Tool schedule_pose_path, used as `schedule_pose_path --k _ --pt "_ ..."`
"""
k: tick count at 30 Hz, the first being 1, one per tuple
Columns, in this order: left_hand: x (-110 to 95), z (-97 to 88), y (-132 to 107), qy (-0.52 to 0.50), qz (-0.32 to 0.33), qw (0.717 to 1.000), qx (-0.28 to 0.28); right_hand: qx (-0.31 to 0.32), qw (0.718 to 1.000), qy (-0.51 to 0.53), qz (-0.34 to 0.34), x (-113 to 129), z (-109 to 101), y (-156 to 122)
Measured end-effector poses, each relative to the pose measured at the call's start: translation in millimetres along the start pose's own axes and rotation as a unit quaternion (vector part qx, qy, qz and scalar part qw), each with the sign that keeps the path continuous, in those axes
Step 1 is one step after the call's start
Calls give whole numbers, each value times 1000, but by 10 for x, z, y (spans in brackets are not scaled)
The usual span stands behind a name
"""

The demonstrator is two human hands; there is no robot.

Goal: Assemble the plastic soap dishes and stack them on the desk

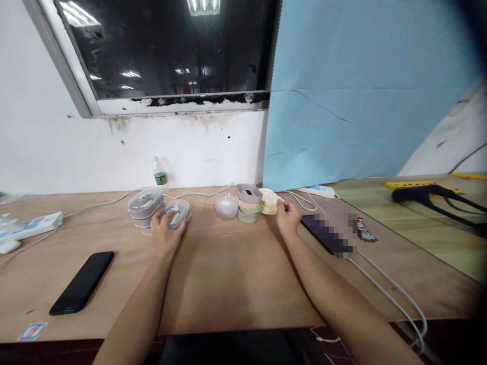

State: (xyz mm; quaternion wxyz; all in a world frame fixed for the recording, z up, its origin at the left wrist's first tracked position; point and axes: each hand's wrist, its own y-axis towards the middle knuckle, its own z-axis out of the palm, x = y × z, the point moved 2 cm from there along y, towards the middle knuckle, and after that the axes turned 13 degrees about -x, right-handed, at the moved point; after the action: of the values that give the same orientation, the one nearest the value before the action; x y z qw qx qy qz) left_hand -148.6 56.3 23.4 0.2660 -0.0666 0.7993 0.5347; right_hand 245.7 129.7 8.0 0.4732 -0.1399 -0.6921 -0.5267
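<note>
Wall: I see it white and stained, rising behind the desk's far edge.
Desk: brown and wood-toned, with a cable along the far edge.
Blue sheet: hangs against the wall, reaching the far edge right of centre.
Window: dark, with ceiling lights reflected; the sill paint is peeling.
Left hand: I have it gripping a grey lidded container toward the far edge, left of centre, beside a grey stack.
Right hand: I have it pinching the pale yellow stack toward the far edge.
Phone: black, near the front left corner.
Bottle: clear, green-labelled, at the far edge.
</note>
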Motion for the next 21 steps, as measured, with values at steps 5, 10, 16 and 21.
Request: schedule_pose_path --k 5,10,16,21 --pt "-275 -19 -105 -83 63 995 7 -21 999 25 -38 185 -55 -77" --pt "-526 100 -409 -130 91 975 154 12 997 28 -68 366 -103 -202" --pt "-592 179 -550 -110 132 933 316 67 991 29 -114 529 -146 -458" --pt "-530 124 -450 -113 88 937 318 235 956 47 -169 663 -63 -790"
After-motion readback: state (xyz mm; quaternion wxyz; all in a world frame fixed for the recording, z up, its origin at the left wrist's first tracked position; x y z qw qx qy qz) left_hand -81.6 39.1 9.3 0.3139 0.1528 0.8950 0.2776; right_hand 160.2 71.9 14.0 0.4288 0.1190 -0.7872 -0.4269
